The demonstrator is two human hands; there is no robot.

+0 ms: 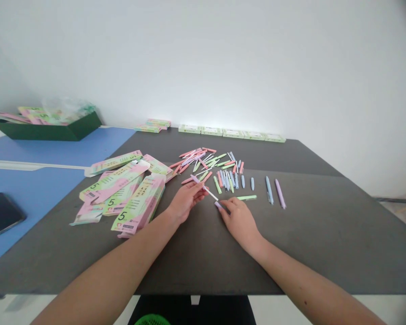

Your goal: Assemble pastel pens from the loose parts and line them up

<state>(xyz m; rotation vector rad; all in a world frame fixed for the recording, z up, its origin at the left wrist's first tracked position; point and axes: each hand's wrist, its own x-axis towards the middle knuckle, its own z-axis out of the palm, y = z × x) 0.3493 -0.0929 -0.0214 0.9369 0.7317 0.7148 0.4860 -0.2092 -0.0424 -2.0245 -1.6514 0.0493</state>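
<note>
My left hand (186,198) pinches a purple pen barrel (195,178) with a white refill (210,193) sticking out of it toward the right. Between the fingers of my right hand (238,220) is a short purple pen part (218,205), close to the refill's tip; whether the two touch I cannot tell. Just beyond my hands lies a loose pile of pen parts (206,161) in pink, green, purple and blue, with white refills among them. A green pen barrel (246,197) rests right behind my right hand. Farther right lie a blue pen (269,190) and a purple pen (280,193), both whole.
Opened pink and green cartons (135,205) are heaped at the left. A row of small boxes (211,131) lines the table's back edge, beside a short stack (153,126). On the blue surface are a dark green tray (40,132) of packaging and a phone (2,215).
</note>
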